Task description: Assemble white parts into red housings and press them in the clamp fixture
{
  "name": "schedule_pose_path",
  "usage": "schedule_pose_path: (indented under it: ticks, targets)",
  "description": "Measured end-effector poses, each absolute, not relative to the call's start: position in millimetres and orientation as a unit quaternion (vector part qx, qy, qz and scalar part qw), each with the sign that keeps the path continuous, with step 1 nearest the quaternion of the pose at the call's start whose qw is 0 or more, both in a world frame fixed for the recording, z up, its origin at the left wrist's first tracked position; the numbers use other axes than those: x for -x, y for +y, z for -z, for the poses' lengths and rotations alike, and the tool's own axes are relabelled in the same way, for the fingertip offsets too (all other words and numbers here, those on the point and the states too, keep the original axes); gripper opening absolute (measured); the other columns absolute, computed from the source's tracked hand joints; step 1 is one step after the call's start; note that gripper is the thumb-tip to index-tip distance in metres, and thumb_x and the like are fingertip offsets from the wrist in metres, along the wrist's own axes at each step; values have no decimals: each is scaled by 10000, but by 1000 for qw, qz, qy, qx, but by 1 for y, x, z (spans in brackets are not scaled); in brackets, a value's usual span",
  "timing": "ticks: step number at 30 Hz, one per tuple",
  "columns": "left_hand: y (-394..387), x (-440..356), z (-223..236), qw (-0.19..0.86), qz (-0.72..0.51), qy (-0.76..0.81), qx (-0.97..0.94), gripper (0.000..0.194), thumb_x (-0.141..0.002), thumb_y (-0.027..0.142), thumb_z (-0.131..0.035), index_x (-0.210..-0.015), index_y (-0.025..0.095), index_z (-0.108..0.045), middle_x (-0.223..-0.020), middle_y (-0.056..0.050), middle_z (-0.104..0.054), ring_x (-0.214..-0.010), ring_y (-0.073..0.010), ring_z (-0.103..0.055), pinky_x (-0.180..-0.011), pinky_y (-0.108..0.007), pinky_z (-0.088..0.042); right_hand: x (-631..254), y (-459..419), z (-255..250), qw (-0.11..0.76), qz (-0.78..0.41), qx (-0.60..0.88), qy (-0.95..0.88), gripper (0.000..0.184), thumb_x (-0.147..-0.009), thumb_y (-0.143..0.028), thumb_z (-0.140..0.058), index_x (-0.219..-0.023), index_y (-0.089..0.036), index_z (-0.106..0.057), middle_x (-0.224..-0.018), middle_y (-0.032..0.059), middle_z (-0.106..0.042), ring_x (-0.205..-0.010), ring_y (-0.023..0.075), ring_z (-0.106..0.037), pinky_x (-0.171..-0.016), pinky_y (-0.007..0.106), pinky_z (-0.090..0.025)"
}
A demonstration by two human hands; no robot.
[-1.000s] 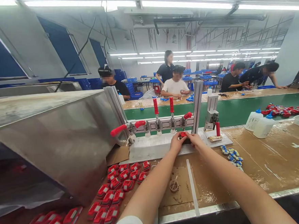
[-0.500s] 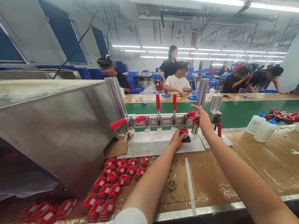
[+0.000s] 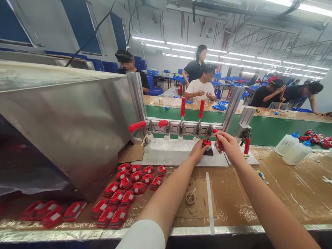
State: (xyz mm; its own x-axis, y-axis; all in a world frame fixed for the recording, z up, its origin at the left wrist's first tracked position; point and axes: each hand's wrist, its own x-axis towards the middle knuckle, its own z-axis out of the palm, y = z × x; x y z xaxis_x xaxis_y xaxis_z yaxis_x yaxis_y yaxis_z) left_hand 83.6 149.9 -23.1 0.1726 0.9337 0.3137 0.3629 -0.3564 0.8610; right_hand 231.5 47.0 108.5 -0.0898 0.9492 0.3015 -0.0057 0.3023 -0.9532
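Left hand [image 3: 199, 151], centre-right, curls fingers round the red part [image 3: 207, 143], long axis unclear. Right hand [image 3: 227, 143] pinches the right-pointing handle [image 3: 215, 131] between fingertips.

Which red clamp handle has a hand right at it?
The red clamp handle at the right end of the row of five: the right hand has its fingers at the tip. No hand is at the others.

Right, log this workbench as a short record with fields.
left hand: on small red plastic part
right hand: fingertips at red handle of rightmost rail clamp
upright handles: two, red
left side: many red-and-black plastic cases
right side: two translucent plastic bottles, blue caps
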Motion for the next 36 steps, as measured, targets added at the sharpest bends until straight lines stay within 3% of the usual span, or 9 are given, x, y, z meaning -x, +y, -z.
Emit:
schedule_pose_path:
  ticks: [14, 21, 27, 31, 34, 36]
  targets:
    - [151, -84, 24, 325, -451, 458, -693, 451, -904, 350, -651, -1328, 203, -605, -1281, -103, -687, -1160, -269, -635, -1050, -399, -479, -234, 49, -48, 519, -399, 394, -645, 407, -898, -574, -630, -1096, -220, -670, -667, -31, -571, -546, 148, -554, -502, 266, -440]
    - [153, -83, 25, 315, -437, 467, -701, 466, -916, 348, -628, -1351, 183, -599, -1266, -128, -691, -1156, -295, -645, -1037, -425, -492, -237, 68, -12, 417, -246, 416, -770, 421, -1029, -541, -397, -1142, -215, -639, -712, -2, -580, -684, 193, -565, -716, 323, -479]
    - [124, -75, 3, 262, -384, 495, -734, 517, -881, 257, -651, -1387, 177, -577, -1337, -135, -662, -1229, -276, -621, -1064, -379, -478, -234, 85, 8, 377, -141, 415, -816, 401, -1033, -443, -361, -1128, -200, -666, -1024, 105, -667, -947, 262, -626, -867, 400, -499]
    - [71, -15, -12, 196, -313, 545, -753, 345, -747, 284, -802, -1078, 220, -733, -1109, -117, -741, -1140, -319, -656, -1046, -397, -469, -234, 59, 5, 417, -67, 455, -784, 395, -1026, -473, -435, -1179, -216, -694, -1101, 126, -605, -968, 277, -617, -866, 416, -488]
    - [28, 47, -22, 138, -263, 617, -729, 206, -700, 322, -841, -777, 185, -708, -929, -163, -740, -1114, -401, -644, -1060, -492, -419, -224, 22, -6, 427, -74, 419, -797, 378, -1035, -472, -452, -916, -201, -687, -919, 82, -597, -856, 233, -598, -768, 339, -453]
    - [8, 75, -27, 67, -191, 691, -694, 243, -735, 371, -819, -716, 169, -685, -867, -180, -736, -1069, -419, -657, -1036, -518, -409, -214, 1, -13, 349, -129, 351, -859, 422, -1037, -444, -458, -716, -206, -597, -735, 32, -564, -699, 185, -545, -656, 297, -377]
